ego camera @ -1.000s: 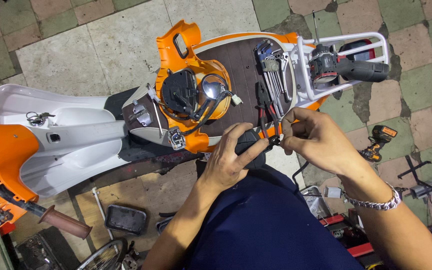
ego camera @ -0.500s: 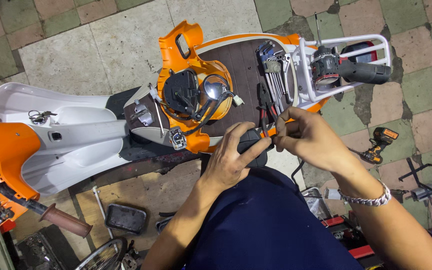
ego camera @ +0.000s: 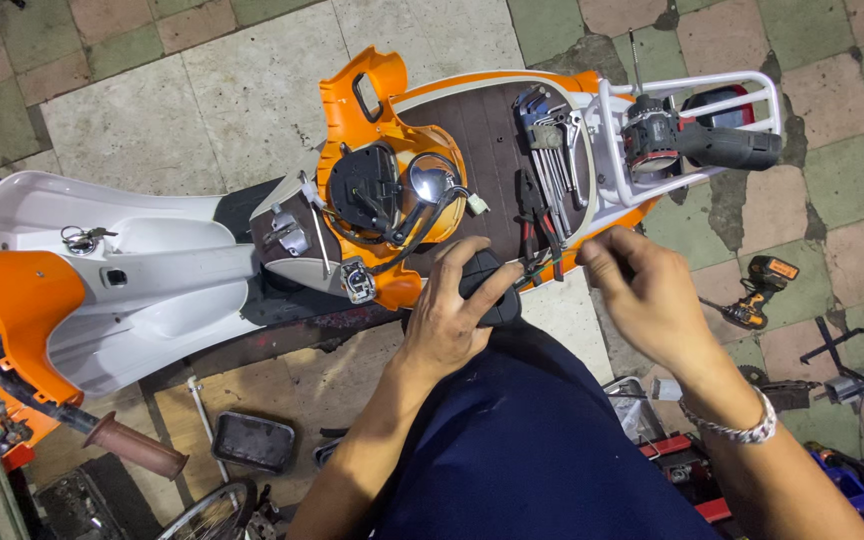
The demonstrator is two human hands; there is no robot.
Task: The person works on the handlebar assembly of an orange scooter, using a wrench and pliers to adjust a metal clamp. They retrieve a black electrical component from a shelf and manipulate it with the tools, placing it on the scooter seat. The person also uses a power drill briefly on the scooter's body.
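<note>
head view: left hand (ego camera: 452, 320) curled round one black part (ego camera: 487, 290); right hand (ego camera: 642, 295) pinched, contents unclear; one drill (ego camera: 697, 145).

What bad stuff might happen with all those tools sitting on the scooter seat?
1. The left hand holds a black part at the edge of the brown seat; if it slips, the part may drop to the floor.
2. The pliers and the wrenches lie loose on the seat, close to the right hand; a bump might knock them off.
3. The cordless drill rests on the white rear rack and might roll off.
</note>
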